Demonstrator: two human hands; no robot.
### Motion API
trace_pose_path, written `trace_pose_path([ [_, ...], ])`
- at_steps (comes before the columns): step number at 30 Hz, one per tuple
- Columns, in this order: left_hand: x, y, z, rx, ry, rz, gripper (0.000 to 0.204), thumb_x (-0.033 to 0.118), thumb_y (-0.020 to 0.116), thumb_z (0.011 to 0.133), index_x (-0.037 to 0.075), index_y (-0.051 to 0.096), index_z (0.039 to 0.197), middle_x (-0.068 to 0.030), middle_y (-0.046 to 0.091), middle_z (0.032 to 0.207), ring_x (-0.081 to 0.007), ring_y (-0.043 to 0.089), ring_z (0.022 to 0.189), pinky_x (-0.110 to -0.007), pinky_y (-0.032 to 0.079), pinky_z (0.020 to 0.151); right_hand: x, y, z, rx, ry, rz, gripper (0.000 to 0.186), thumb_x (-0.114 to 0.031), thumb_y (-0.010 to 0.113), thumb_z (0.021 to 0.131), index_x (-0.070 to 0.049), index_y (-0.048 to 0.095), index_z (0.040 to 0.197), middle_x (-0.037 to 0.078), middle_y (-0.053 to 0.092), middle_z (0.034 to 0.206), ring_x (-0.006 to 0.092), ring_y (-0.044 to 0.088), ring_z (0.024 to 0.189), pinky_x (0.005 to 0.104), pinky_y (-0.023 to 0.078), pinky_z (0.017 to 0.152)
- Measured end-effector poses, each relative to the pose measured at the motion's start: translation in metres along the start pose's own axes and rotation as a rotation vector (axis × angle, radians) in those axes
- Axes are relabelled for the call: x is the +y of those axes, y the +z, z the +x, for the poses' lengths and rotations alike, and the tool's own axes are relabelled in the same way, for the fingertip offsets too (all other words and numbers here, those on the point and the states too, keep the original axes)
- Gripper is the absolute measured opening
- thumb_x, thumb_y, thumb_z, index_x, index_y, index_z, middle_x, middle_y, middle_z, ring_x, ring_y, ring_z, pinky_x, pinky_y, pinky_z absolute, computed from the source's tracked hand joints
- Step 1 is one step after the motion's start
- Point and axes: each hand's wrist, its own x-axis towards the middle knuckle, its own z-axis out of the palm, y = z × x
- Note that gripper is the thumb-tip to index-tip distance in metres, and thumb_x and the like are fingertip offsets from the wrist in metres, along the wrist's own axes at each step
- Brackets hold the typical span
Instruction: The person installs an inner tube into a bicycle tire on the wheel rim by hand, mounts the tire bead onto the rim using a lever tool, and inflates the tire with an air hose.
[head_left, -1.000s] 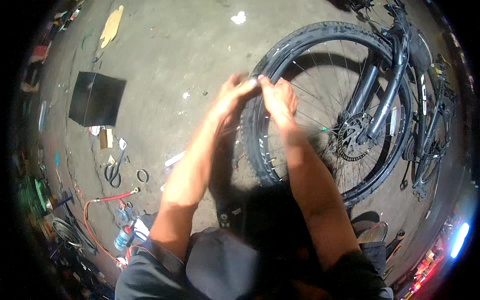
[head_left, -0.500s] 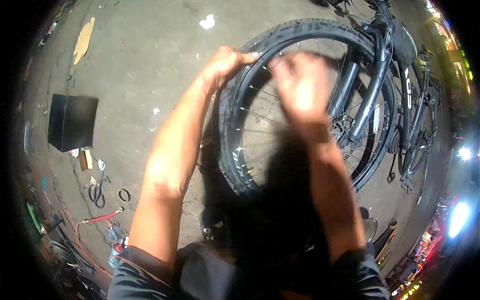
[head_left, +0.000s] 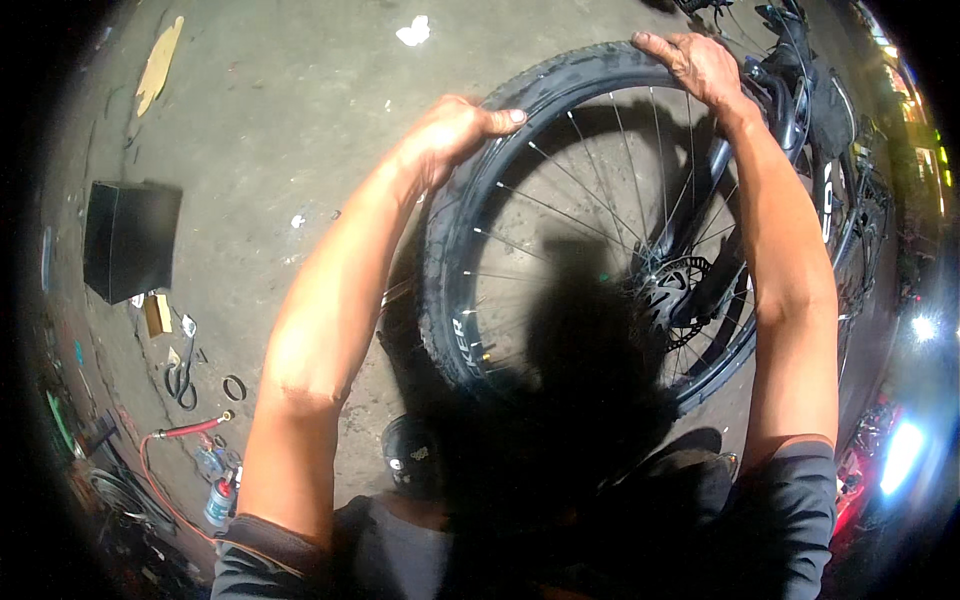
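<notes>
A bicycle wheel with a black knobby tire (head_left: 447,250) stands in front of me, joined at its hub to the dark fork of a bicycle (head_left: 822,150). My left hand (head_left: 458,132) is closed round the tire at its upper left, thumb lying across the sidewall and fingers hidden behind. At the top right of the tire, my right hand (head_left: 700,70) grips it with the thumb stretched along the tread. Spokes and a brake disc (head_left: 677,292) show inside the rim. A dark shadow covers the lower part of the wheel.
On the floor at the left stands a black box (head_left: 130,240), with scissors (head_left: 181,385) and a black ring (head_left: 234,388) nearer me. A red-ended air hose (head_left: 190,429) and a small bottle (head_left: 219,500) lie by my left elbow. Bright lights (head_left: 902,457) shine at the right.
My right hand has moved from inside the wheel's upper area up and right onto the top of the tire. My left hand keeps its place on the tire.
</notes>
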Motion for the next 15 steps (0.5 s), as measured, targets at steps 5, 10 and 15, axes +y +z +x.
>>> trace_pose_path([
  [5, -0.007, -0.001, 0.011, -0.011, -0.030, -0.006, 0.038, 0.024, 0.074, 0.077, -0.005, 0.062, 0.098, -0.0138, 0.066, 0.082, -0.0204, 0.063, 0.066, -0.033, 0.053, 0.060, 0.006, 0.004, 0.023, -0.270, -0.008, 0.142, 0.078, -0.075, 0.043, 0.076, -0.003, 0.071, 0.088, 0.014, 0.066, 0.075, 0.0284, 0.063, 0.079, 0.0395, 0.045, 0.078],
  [10, -0.003, 0.004, 0.000, -0.015, -0.050, 0.002, 0.037, 0.024, 0.073, 0.077, -0.006, 0.062, 0.097, -0.0142, 0.066, 0.084, -0.0204, 0.064, 0.067, -0.033, 0.052, 0.060, 0.007, 0.009, 0.016, -0.025, -0.060, 0.092, 0.072, -0.073, 0.044, 0.077, -0.008, 0.071, 0.090, 0.015, 0.067, 0.079, 0.0307, 0.064, 0.081, 0.0391, 0.046, 0.078],
  [15, -0.007, 0.001, 0.002, -0.022, 0.067, -0.011, 0.043, 0.023, 0.069, 0.077, -0.010, 0.061, 0.104, -0.0206, 0.064, 0.095, -0.0212, 0.061, 0.086, -0.033, 0.049, 0.077, 0.003, 0.012, -0.004, 0.474, -0.074, 0.101, 0.043, -0.050, 0.057, 0.082, -0.009, 0.068, 0.083, 0.017, 0.064, 0.082, 0.0358, 0.061, 0.078, 0.0443, 0.048, 0.069],
])
